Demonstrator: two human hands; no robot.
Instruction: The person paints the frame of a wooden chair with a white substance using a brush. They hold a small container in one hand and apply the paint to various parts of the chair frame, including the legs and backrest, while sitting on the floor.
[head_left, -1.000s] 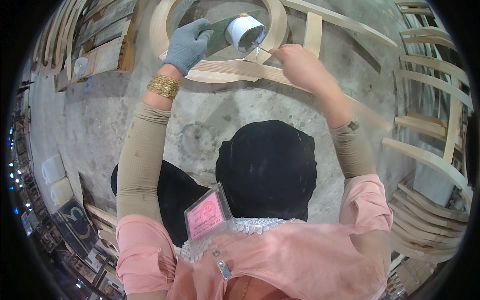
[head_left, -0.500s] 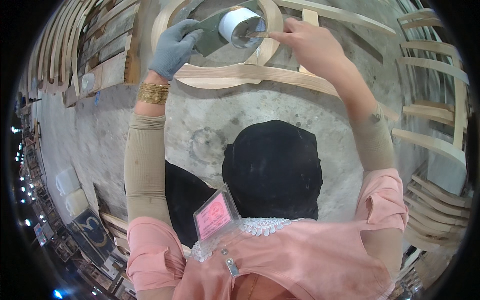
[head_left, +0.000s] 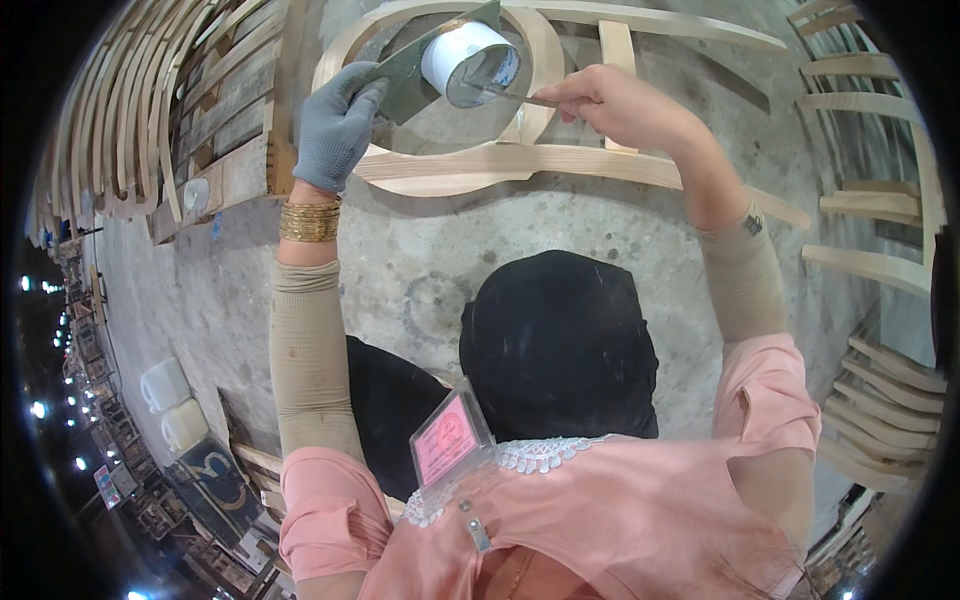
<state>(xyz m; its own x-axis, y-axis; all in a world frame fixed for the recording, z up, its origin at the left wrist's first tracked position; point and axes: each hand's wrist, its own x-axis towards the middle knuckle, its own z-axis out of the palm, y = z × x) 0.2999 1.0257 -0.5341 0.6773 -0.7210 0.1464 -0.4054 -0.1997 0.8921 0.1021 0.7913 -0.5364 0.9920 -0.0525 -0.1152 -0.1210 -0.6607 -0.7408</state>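
My left hand [head_left: 338, 125], in a grey knit glove, grips the near left end of a flat dark grey-green board [head_left: 402, 85]. A white cup [head_left: 447, 62] lies tilted against the board, its mouth facing right; its inside looks grey and smeared. My bare right hand [head_left: 628, 108] pinches a thin stick-like tool [head_left: 522, 97] between thumb and fingers. That tool's far end reaches into the cup's mouth, and its exact shape there cannot be made out. Below both hands is a pale wooden frame [head_left: 545, 60] with a rounded ring and long rails.
Curved wooden slats [head_left: 140, 110] and a pallet-like wooden stack [head_left: 235, 110] stand at the left. More wooden frames [head_left: 865, 205] line the right side. White plastic jugs [head_left: 175, 405] sit on the concrete floor [head_left: 400, 235] at lower left. My knee [head_left: 560, 340] is in front of me.
The right hand has moved slightly down, and more of the tool shows outside the cup. The board and cup have shifted slightly left in view, still held by my left hand.
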